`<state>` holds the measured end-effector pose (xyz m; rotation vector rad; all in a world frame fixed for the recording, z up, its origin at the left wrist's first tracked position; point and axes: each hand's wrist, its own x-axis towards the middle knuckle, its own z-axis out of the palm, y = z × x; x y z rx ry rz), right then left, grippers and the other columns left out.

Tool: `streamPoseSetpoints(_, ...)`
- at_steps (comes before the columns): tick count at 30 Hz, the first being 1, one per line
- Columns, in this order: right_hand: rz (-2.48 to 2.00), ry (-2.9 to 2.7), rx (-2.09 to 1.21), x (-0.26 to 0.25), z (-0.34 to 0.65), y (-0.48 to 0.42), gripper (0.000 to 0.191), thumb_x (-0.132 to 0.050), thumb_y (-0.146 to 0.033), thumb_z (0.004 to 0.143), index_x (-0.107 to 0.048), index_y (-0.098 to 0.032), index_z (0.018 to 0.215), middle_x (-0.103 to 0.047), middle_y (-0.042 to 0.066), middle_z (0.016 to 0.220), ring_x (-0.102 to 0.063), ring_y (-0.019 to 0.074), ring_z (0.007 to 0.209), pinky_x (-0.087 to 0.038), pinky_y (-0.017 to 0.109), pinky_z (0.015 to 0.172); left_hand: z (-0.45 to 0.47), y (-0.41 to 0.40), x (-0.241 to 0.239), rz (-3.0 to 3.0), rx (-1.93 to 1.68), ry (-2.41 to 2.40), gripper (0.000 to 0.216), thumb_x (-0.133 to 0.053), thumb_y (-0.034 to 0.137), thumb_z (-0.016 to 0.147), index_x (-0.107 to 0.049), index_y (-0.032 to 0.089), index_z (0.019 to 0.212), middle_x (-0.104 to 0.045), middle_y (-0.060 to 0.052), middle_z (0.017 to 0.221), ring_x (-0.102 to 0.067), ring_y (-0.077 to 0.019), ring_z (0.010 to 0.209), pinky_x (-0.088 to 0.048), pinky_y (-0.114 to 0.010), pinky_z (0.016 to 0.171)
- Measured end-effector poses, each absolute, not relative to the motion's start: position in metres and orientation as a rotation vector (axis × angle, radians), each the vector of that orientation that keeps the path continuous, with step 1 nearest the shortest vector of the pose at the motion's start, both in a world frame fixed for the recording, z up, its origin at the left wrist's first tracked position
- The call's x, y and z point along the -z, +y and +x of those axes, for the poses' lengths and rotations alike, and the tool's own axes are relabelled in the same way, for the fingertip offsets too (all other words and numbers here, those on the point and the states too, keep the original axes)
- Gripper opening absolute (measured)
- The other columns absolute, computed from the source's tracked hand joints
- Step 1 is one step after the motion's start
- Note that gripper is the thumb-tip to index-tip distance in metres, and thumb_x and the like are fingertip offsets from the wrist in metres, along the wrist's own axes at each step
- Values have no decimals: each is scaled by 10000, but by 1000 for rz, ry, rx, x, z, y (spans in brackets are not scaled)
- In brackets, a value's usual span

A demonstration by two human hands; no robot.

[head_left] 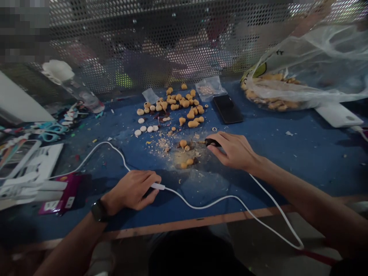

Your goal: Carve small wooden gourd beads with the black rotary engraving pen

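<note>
My right hand (232,151) is closed around a dark-handled corded tool (212,142). A thin shaft juts left from it, its tip close to a small tan gourd (183,143) on the table. I cannot tell whether they touch. My left hand (138,188) grips a white inline piece (157,186) on the white cord (198,207). That cord sags over the table's front edge and loops up behind my right hand. Two-lobed tan gourds (187,164) lie just below the tool tip, among pale shavings (162,145).
Several small gourds (184,102) and pale discs (143,128) lie farther back. Behind them stands a perforated metal screen (172,46). A black phone (227,109) and a clear bag of tan pieces (276,90) are at right; blue scissors (51,131) and a purple packet (64,193) at left.
</note>
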<state>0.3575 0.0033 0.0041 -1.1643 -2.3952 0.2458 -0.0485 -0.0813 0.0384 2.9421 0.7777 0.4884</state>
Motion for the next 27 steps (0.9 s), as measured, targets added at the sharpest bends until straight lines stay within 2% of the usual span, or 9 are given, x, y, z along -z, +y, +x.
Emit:
streamPoseSetpoints(9,-1060,-2478,-81,4,356,4,364,-529,-447,1207,-750,-237,1407,-863,131,1240,-809,296,1018,-542,372,833,-53,-75,-19,2998,-532,924,259,-462,223,1267,-673,201,1414,-860,-85,1110,-845,-235,983,-687,-339,875)
streamPoseSetpoints(13,-998,-2500,-62,3,354,1,354,-534,-450,1211,-747,-235,1396,-859,124,1191,-805,278,992,-524,346,792,-53,-76,-19,3030,-485,964,269,-467,219,1249,-704,200,1374,-838,-85,1059,-817,-247,926,-670,-342,820)
streamPoseSetpoints(20,-951,-2494,-62,3,351,-1,335,-560,-427,1205,-745,-239,1411,-867,119,1198,-817,273,1010,-579,360,833,-45,-77,-37,2966,-605,720,169,-464,144,1177,-600,210,1252,-778,-67,977,-746,-237,838,-617,-324,762)
streamPoseSetpoints(27,-986,-2475,-63,5,351,4,349,-556,-421,1201,-751,-242,1429,-875,120,1208,-832,285,1026,-603,369,847,-50,-77,-35,2886,-511,708,178,-467,135,1167,-587,218,1269,-755,-65,999,-716,-242,852,-585,-342,779)
